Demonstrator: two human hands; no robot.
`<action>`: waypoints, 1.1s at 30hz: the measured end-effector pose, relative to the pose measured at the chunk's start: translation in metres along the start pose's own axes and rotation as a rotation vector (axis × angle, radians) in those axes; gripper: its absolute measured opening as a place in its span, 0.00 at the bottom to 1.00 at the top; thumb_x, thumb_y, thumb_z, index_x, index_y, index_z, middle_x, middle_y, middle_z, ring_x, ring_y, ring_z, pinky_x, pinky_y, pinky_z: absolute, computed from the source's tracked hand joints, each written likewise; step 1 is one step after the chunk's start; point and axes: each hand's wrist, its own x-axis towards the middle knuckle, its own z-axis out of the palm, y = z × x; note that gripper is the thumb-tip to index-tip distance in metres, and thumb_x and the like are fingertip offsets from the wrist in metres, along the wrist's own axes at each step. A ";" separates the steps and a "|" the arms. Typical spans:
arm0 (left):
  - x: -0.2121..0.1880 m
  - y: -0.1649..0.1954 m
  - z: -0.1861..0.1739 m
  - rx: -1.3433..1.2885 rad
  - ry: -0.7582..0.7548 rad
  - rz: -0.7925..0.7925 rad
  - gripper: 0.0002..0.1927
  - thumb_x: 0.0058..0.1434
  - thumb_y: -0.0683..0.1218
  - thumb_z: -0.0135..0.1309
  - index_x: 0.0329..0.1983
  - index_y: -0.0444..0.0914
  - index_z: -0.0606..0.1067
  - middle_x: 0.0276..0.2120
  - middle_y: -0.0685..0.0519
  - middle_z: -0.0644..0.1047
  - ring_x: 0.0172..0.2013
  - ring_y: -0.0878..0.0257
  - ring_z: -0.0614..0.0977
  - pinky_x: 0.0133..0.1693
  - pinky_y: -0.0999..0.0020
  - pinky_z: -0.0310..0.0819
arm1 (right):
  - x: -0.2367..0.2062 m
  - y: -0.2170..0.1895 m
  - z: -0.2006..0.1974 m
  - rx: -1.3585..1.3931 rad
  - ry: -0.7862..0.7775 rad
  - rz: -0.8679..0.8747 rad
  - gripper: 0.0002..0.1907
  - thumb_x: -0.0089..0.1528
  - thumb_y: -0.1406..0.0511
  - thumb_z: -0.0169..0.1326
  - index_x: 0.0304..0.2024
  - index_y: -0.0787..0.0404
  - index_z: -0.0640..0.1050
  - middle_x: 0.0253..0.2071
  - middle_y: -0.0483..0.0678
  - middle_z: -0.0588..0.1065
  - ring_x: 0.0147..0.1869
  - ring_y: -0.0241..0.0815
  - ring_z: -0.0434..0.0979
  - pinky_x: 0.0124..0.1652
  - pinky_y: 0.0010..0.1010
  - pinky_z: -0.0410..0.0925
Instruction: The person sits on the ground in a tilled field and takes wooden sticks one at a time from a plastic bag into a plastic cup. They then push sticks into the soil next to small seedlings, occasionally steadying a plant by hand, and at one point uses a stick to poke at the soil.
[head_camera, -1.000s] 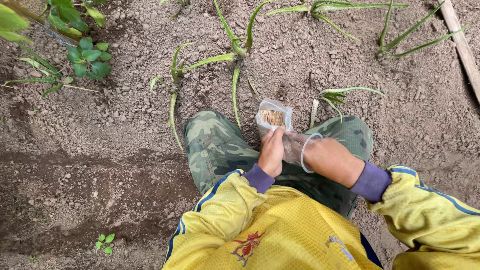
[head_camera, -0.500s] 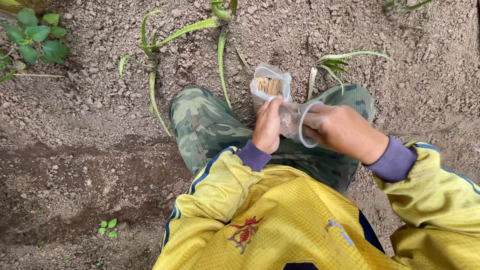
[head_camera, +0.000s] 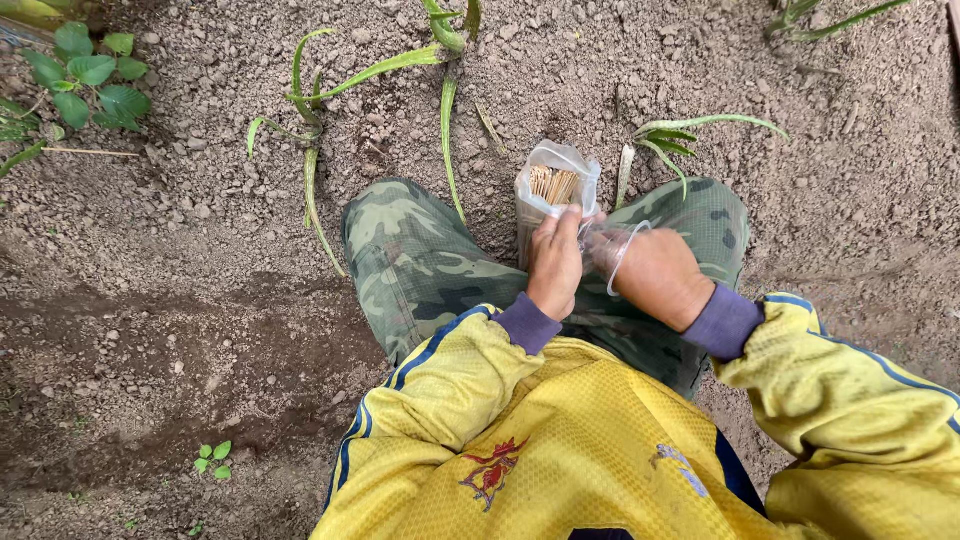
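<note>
I crouch over bare soil in camouflage trousers and a yellow jersey. My left hand (head_camera: 556, 262) grips a clear plastic container (head_camera: 552, 195) packed with thin tan sticks, its mouth open toward me. My right hand (head_camera: 660, 276) is beside it and holds the clear round lid (head_camera: 612, 250) of the container, tilted on edge. Both hands hover above my knees, touching each other around the container.
Small transplanted seedlings with long green leaves lie in the soil ahead: one (head_camera: 305, 150) at left, one (head_camera: 445, 60) at centre, one (head_camera: 680, 140) right of the container. A leafy weed (head_camera: 90, 80) grows far left. A dark furrow (head_camera: 150, 340) runs left.
The view has tipped a little further down and forward. My hands stay together on the container, and the lid in my right hand has swung slightly away from the mouth.
</note>
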 end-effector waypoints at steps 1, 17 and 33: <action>0.001 0.001 -0.001 -0.009 0.007 -0.044 0.18 0.74 0.49 0.43 0.45 0.30 0.76 0.41 0.46 0.83 0.35 0.65 0.78 0.40 0.70 0.73 | -0.002 0.000 -0.002 0.054 0.015 -0.003 0.14 0.59 0.65 0.54 0.48 0.54 0.77 0.30 0.49 0.79 0.28 0.52 0.80 0.24 0.43 0.71; 0.001 0.016 -0.011 -0.178 -0.087 -0.149 0.16 0.74 0.49 0.42 0.44 0.32 0.74 0.35 0.48 0.80 0.31 0.62 0.81 0.31 0.65 0.81 | -0.022 0.009 -0.035 0.690 0.234 0.047 0.08 0.60 0.68 0.62 0.41 0.63 0.81 0.30 0.53 0.76 0.31 0.51 0.76 0.32 0.36 0.69; 0.010 0.020 -0.019 -0.176 -0.121 -0.326 0.16 0.73 0.53 0.40 0.50 0.38 0.70 0.41 0.50 0.79 0.36 0.60 0.82 0.34 0.57 0.82 | -0.018 0.011 -0.043 0.867 0.094 0.225 0.08 0.64 0.64 0.60 0.41 0.63 0.81 0.25 0.47 0.75 0.24 0.33 0.68 0.26 0.28 0.64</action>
